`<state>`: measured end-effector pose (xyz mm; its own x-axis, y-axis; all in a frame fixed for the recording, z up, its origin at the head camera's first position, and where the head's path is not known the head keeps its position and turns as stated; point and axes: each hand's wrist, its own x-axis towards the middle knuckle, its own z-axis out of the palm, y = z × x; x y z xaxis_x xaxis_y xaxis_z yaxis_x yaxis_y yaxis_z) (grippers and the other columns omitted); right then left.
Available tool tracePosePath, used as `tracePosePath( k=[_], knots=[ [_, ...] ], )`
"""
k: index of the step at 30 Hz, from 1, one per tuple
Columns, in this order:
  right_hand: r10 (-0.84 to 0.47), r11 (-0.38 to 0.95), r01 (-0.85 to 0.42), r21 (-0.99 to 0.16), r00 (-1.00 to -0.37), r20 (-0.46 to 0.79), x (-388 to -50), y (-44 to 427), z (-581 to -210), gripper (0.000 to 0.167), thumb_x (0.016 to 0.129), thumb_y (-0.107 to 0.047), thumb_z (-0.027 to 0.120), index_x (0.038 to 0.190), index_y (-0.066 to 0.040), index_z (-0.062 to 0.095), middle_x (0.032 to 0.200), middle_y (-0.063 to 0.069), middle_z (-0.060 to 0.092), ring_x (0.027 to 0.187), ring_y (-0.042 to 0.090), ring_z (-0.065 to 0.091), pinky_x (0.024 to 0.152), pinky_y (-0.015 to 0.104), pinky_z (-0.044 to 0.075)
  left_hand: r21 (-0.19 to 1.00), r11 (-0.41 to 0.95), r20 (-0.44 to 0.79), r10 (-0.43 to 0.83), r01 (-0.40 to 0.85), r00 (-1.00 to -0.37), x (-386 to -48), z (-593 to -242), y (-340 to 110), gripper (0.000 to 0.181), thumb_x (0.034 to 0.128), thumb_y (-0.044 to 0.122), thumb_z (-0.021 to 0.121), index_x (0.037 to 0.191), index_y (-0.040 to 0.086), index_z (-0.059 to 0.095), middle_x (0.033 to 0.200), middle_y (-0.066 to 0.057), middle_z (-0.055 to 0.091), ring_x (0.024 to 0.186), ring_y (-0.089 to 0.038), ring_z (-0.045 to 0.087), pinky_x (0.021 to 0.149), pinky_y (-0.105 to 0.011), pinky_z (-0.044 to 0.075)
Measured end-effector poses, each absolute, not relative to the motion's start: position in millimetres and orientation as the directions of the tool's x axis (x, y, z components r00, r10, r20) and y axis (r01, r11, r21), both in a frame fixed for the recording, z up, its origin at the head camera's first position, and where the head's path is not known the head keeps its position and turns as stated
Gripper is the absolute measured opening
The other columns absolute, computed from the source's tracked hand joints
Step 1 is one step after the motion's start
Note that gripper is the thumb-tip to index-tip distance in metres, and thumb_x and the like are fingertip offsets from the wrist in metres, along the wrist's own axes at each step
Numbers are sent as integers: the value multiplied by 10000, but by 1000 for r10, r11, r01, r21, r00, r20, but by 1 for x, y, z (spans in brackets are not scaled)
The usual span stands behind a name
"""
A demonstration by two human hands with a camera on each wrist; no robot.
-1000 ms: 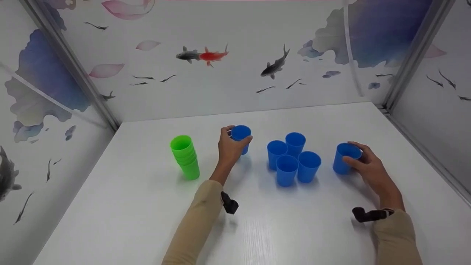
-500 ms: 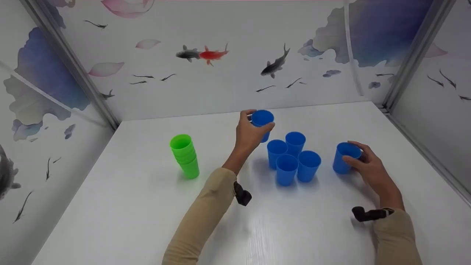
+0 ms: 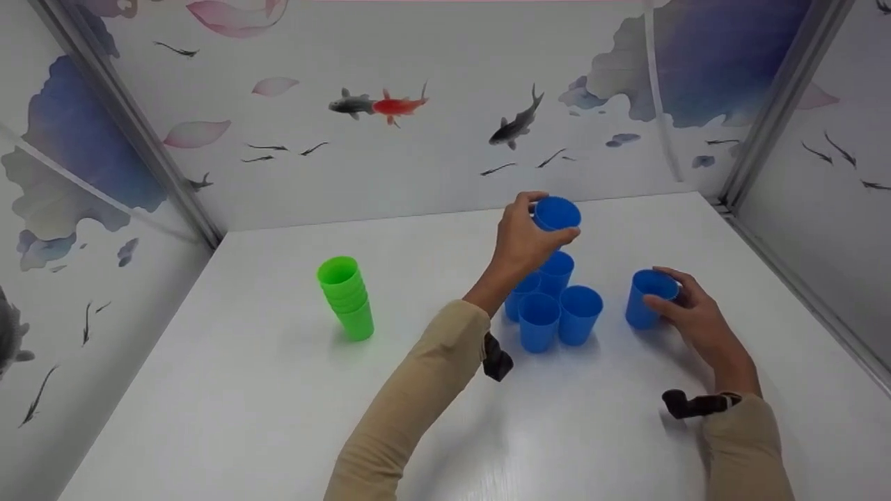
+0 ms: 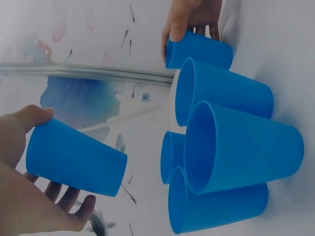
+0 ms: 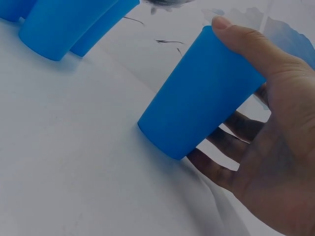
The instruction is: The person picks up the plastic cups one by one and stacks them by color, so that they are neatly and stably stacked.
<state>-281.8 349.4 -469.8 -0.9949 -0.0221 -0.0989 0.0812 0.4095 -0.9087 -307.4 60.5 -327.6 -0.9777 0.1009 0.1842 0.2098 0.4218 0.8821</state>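
Nearest, two tan sleeves (image 3: 418, 396) reach over a white worktop (image 3: 209, 403), each with a black device (image 3: 496, 358) at the wrist. The right hand (image 3: 696, 320) grips a blue cup (image 3: 640, 314) that stands upright on the right, its thumb near the rim and fingers round the far side. The cup is probably light, stiff plastic, smooth enough to slip a little but unlikely to break; the sides just below the rim look best to hold. Centrally, four blue cups (image 3: 539, 327) cluster close together, mouths up. To the left stands one nested stack of green cups (image 3: 356, 320); its rims suggest four. Beyond the cluster, the left hand (image 3: 521, 240) grips a raised cup (image 3: 557, 213) by its upper sides, in the air, making six blue cups altogether. Farthest back, a pale wall (image 3: 418, 167) shows painted fish and petals.
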Motion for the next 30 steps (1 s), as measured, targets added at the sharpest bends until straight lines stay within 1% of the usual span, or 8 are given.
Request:
tracePosePath(
  k=[4,11,20,25,30],
  knots=[
    [-13,416,96,-904,-994,-111,-280,351,-469,886,913,-609,611,1606,-340,129,1674,253,2,1520,530,71,1173,686,218,874,444,157,127,198,-979,-304,-323,83,704,849,358,799,1453,210,470,1471,-54,520,1322,-255,571,1053,-407,528],
    [-3,412,124,-903,-990,-138,-282,349,-469,900,889,-638,621,1598,-386,129,1677,246,15,1521,524,91,1177,685,215,873,444,129,185,200,-974,-298,-318,114,717,836,386,801,1456,246,469,1471,-12,532,1329,-235,570,1055,-401,527],
    [10,422,138,-896,-989,-148,-285,349,-469,957,890,-641,618,1615,-300,95,1681,229,33,1519,526,98,1172,705,205,907,390,68,232,157,-970,-294,-327,142,686,836,401,799,1437,287,490,1486,21,536,1331,-217,572,1027,-381,546],
    [11,441,138,-887,-989,-149,-285,348,-469,1026,879,-665,610,1622,-254,35,1685,211,26,1518,526,102,1172,711,198,911,380,59,259,158,-964,-292,-335,154,677,836,405,800,1431,294,496,1485,29,537,1331,-202,572,1029,-365,544],
    [14,436,148,-887,-987,-158,-283,348,-469,1052,876,-670,608,1623,-242,3,1688,199,20,1522,521,87,1170,727,174,914,375,52,265,153,-963,-292,-343,165,670,828,411,805,1419,323,503,1472,47,547,1319,-197,580,1032,-379,542]
  ],
)
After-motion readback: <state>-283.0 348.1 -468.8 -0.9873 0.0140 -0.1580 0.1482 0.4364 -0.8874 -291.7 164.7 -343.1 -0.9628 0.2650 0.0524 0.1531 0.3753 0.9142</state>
